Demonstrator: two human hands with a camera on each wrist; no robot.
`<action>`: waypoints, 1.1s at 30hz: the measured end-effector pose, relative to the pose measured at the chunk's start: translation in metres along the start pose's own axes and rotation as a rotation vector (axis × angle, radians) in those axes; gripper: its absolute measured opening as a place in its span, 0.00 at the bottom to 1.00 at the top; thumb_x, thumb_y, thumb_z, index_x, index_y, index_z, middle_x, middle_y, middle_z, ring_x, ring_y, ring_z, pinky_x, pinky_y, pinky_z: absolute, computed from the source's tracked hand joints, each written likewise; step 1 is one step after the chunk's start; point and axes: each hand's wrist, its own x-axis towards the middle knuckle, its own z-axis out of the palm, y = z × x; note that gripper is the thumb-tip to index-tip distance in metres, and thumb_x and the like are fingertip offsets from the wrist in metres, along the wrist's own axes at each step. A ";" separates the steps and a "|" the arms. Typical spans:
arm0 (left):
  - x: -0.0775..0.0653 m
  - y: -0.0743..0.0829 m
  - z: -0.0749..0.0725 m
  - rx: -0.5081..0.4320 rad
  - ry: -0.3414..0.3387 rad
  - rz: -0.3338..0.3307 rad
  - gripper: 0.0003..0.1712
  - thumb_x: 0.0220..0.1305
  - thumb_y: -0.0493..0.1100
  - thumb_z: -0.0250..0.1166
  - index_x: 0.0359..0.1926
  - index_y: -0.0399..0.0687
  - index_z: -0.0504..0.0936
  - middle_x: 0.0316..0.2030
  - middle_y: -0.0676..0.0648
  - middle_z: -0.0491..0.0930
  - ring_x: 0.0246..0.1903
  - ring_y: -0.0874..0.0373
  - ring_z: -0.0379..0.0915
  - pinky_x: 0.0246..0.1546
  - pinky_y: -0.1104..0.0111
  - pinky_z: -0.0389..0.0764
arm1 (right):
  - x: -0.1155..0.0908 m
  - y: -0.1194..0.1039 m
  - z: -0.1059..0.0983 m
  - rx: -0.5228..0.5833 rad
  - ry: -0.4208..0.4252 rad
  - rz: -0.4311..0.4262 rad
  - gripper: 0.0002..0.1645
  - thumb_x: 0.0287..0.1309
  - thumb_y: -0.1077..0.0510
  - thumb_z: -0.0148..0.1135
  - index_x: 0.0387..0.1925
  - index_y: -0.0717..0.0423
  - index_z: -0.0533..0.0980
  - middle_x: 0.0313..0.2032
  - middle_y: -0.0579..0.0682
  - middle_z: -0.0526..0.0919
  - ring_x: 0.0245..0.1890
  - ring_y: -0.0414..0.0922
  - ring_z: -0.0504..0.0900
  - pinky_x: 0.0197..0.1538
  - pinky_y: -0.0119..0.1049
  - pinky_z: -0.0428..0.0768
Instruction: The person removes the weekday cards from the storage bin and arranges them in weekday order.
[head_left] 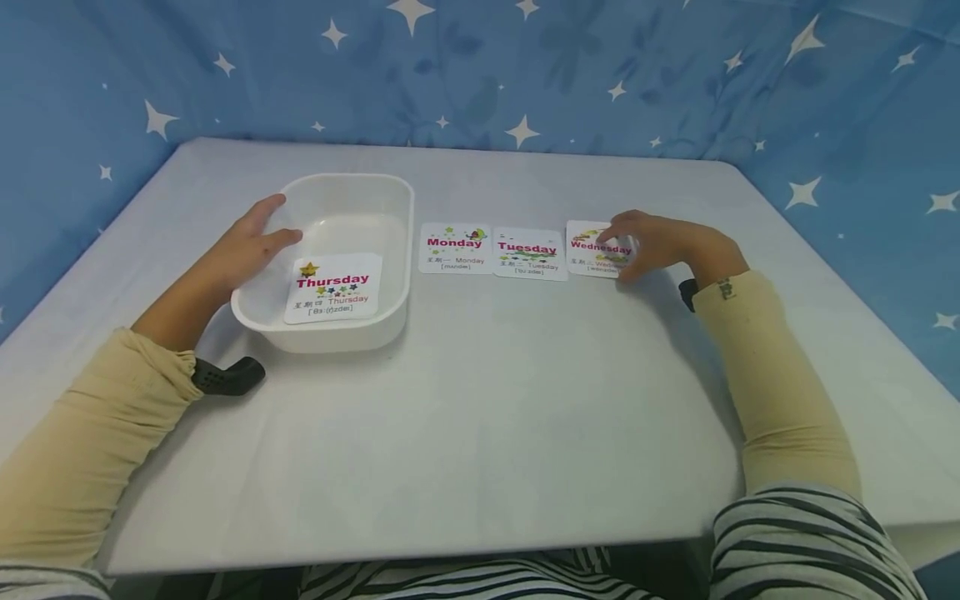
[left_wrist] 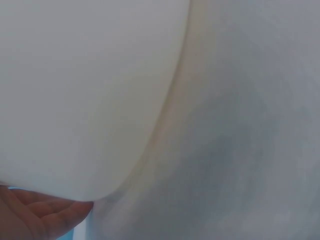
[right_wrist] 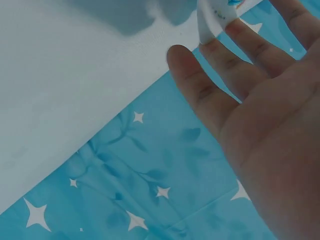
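A white plastic tub (head_left: 397, 325) stands on the left of the table. My left hand (head_left: 243, 250) grips its left rim, one digit reaching over the inner wall; the left wrist view shows fingers (left_wrist: 65, 217) against the tub's edge. Inside the tub lies a Thursday card (head_left: 333, 287). To its right, a Monday card (head_left: 455, 248), a Tuesday card (head_left: 529, 254) and a Wednesday card (head_left: 588, 250) lie face up in a row. Over the right part of the Wednesday card, my right hand (head_left: 660, 242) touches it with spread fingers, partly covering its print.
A white cloth (head_left: 525, 417) covers the table. Behind the table and along its sides hangs a blue curtain (head_left: 480, 75) with white stars. The table's front edge runs close to the person's striped clothing (head_left: 480, 579).
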 end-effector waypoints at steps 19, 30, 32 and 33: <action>-0.002 0.000 0.002 -0.013 0.026 -0.001 0.41 0.68 0.54 0.44 0.71 0.52 0.31 0.71 0.45 0.27 0.70 0.42 0.23 0.65 0.42 0.35 | 0.001 0.015 0.002 0.114 -0.071 0.012 0.44 0.47 0.50 0.66 0.65 0.44 0.58 0.69 0.60 0.40 0.66 0.61 0.43 0.62 0.65 0.51; 0.000 0.000 0.002 0.000 0.029 -0.001 0.41 0.68 0.54 0.44 0.71 0.53 0.31 0.71 0.44 0.27 0.70 0.41 0.24 0.65 0.42 0.36 | -0.002 0.017 0.001 0.143 -0.101 -0.023 0.43 0.49 0.52 0.64 0.66 0.45 0.57 0.71 0.57 0.38 0.68 0.62 0.39 0.62 0.66 0.47; 0.000 -0.001 0.002 0.004 0.029 -0.005 0.41 0.68 0.55 0.44 0.71 0.53 0.30 0.71 0.44 0.27 0.69 0.41 0.24 0.65 0.42 0.36 | -0.002 0.017 0.001 0.143 -0.103 -0.026 0.42 0.50 0.52 0.64 0.66 0.44 0.57 0.71 0.57 0.38 0.68 0.62 0.39 0.62 0.66 0.47; 0.000 -0.001 0.002 0.004 0.029 -0.007 0.41 0.68 0.54 0.44 0.71 0.53 0.30 0.71 0.44 0.26 0.69 0.41 0.24 0.65 0.41 0.37 | -0.002 0.016 0.001 0.144 -0.105 -0.027 0.43 0.50 0.52 0.64 0.66 0.44 0.57 0.71 0.56 0.38 0.68 0.62 0.39 0.62 0.66 0.47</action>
